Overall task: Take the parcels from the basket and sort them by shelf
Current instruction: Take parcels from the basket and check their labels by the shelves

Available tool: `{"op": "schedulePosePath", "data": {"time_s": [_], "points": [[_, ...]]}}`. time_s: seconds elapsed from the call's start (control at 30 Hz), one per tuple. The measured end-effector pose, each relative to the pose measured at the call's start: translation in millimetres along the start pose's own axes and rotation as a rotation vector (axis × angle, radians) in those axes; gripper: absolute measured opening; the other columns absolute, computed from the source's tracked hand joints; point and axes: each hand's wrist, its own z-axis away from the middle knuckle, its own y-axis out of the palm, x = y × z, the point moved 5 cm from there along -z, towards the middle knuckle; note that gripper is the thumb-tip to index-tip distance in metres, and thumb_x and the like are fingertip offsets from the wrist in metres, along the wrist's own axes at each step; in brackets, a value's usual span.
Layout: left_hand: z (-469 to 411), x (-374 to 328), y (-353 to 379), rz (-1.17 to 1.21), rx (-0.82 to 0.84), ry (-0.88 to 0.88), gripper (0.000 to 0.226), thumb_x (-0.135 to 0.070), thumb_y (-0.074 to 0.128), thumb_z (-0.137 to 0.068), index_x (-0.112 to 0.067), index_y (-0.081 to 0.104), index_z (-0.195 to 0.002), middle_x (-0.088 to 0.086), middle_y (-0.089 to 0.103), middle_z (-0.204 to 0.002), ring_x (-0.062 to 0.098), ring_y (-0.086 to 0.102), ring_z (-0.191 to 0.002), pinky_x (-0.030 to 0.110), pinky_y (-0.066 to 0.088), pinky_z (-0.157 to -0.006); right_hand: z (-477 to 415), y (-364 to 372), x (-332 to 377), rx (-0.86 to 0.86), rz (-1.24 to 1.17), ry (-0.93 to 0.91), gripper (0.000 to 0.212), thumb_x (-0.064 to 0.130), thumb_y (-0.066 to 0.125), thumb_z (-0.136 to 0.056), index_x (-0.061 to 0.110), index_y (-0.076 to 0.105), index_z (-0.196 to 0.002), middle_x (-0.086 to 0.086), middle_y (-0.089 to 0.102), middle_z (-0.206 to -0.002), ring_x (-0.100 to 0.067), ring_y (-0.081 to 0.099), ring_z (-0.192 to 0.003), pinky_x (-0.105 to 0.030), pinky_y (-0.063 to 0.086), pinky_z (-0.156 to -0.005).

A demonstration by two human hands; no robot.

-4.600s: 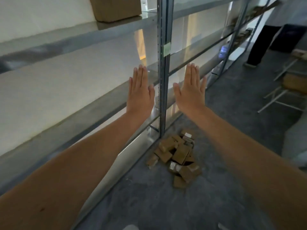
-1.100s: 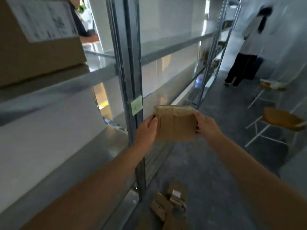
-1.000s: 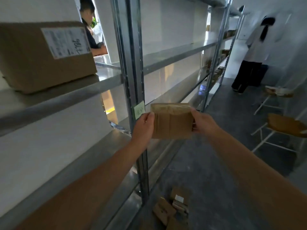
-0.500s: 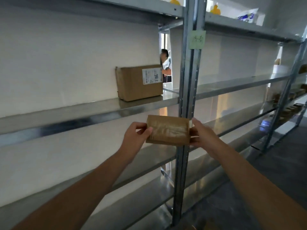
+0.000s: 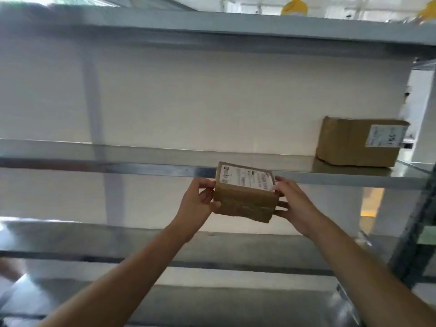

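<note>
A small brown cardboard parcel [image 5: 245, 199] with a white printed label on its top face is held in the air between both hands. My left hand [image 5: 199, 199] grips its left end and my right hand [image 5: 291, 201] grips its right end. The parcel hangs just in front of the front edge of a metal shelf [image 5: 141, 167], at about that shelf's height. The basket and the other parcels are out of view.
A larger brown carton [image 5: 354, 142] with a white label stands on the same shelf to the right. Another shelf [image 5: 212, 27] runs above with yellow objects [image 5: 293, 7] on it, and lower shelves [image 5: 94, 239] lie beneath. A dark upright post [image 5: 415, 232] stands at the right.
The view has swung left and up, so the post and carton now sit at the right. The parcel has tilted, showing its labelled top, and is raised to shelf-edge height.
</note>
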Motion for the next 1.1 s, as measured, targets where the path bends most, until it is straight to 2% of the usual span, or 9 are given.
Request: {"op": "schedulePosePath", "data": {"time_s": [0.17, 0.37, 0.53, 0.67, 0.73, 0.83, 0.9, 1.0, 1.1], "points": [[50.7, -12.2, -140.1, -0.033, -0.176, 0.023, 0.055, 0.024, 0.061, -0.078, -0.017, 0.053, -0.114, 0.003, 0.062, -0.121, 0.016, 0.061, -0.12, 0.038, 0.054, -0.098, 8.8, 152.2, -7.1, 0.251, -0.017, -0.022, 0.022, 0.02, 0.053, -0.095, 0.029, 0.066, -0.112, -0.007, 0.069, -0.099, -0.024, 0.064, -0.095, -0.03, 0.057, -0.069], [134.2, -9.0, -288.2, -0.148, -0.234, -0.057, 0.09, -0.012, 0.075, -0.08, -0.032, 0.025, -0.152, -0.006, 0.06, -0.12, 0.008, 0.06, -0.117, 0.021, 0.054, -0.09, 24.9, 318.0, -31.6, 0.327, 0.028, -0.045, 0.025, 0.03, 0.05, -0.097, 0.016, 0.052, -0.118, -0.009, 0.063, -0.115, -0.02, 0.062, -0.107, -0.035, 0.057, -0.087], [214.0, -19.4, -374.8, -0.224, -0.383, -0.025, 0.074, -0.034, 0.086, -0.066, -0.075, 0.046, -0.112, -0.019, 0.066, -0.087, 0.006, 0.067, -0.1, 0.015, 0.053, -0.08, 63.0, 443.2, -41.2, 0.533, 0.07, -0.11, 0.036, 0.061, 0.044, -0.09, 0.034, 0.057, -0.111, 0.004, 0.066, -0.109, -0.011, 0.063, -0.102, -0.029, 0.052, -0.084], [268.3, -18.4, -429.7, -0.229, -0.558, -0.04, 0.076, -0.03, 0.09, -0.063, -0.043, 0.054, -0.128, -0.008, 0.069, -0.084, 0.01, 0.069, -0.091, 0.025, 0.056, -0.083, 101.7, 530.4, -46.9, 0.735, 0.048, -0.115, 0.047, 0.073, 0.05, -0.075, 0.043, 0.054, -0.112, 0.004, 0.062, -0.115, -0.013, 0.06, -0.108, -0.03, 0.052, -0.085], [290.4, -14.5, -452.4, -0.19, -0.702, -0.058, 0.07, -0.025, 0.09, -0.064, -0.028, 0.057, -0.125, -0.003, 0.068, -0.085, 0.017, 0.069, -0.091, 0.027, 0.056, -0.081, 120.5, 571.4, -51.3, 0.838, -0.008, -0.045, 0.042, 0.06, 0.057, -0.077, 0.038, 0.049, -0.112, -0.004, 0.06, -0.118, -0.018, 0.06, -0.11, -0.029, 0.056, -0.078], [315.6, -5.9, -479.0, -0.015, -0.889, -0.085, 0.052, -0.022, 0.084, -0.071, -0.012, 0.063, -0.117, 0.014, 0.068, -0.097, 0.033, 0.07, -0.097, 0.038, 0.058, -0.084, 137.5, 622.9, -60.1, 0.904, -0.037, 0.046, 0.031, 0.038, 0.059, -0.08, 0.031, 0.04, -0.105, -0.014, 0.054, -0.124, -0.029, 0.058, -0.115, -0.052, 0.052, -0.095], [324.4, 0.0, -490.5, 0.146, -0.956, -0.12, 0.051, -0.027, 0.079, -0.073, 0.0, 0.063, -0.113, 0.024, 0.069, -0.106, 0.038, 0.07, -0.099, 0.047, 0.057, -0.089, 143.7, 650.9, -64.1, 0.934, -0.084, 0.095, 0.035, 0.029, 0.058, -0.082, 0.027, 0.038, -0.11, -0.016, 0.054, -0.125, -0.031, 0.061, -0.112, -0.051, 0.054, -0.093], [327.8, 4.7, -508.6, 0.259, -1.063, -0.147, 0.045, -0.025, 0.076, -0.075, 0.005, 0.064, -0.107, 0.023, 0.071, -0.104, 0.036, 0.071, -0.096, 0.038, 0.061, -0.079, 145.3, 688.8, -68.6, 0.961, -0.195, 0.137, 0.051, 0.02, 0.057, -0.084, 0.024, 0.031, -0.127, -0.017, 0.056, -0.121, -0.03, 0.068, -0.102, -0.041, 0.06, -0.076], [321.4, 6.7, -530.3, 0.326, -1.15, -0.127, 0.042, -0.023, 0.075, -0.075, 0.004, 0.061, -0.103, 0.021, 0.073, -0.098, 0.035, 0.073, -0.091, 0.03, 0.06, -0.069, 142.3, 723.3, -74.4, 0.936, -0.249, 0.138, 0.033, 0.016, 0.054, -0.09, 0.027, 0.031, -0.111, -0.016, 0.054, -0.116, -0.028, 0.069, -0.096, -0.04, 0.061, -0.076]]}}
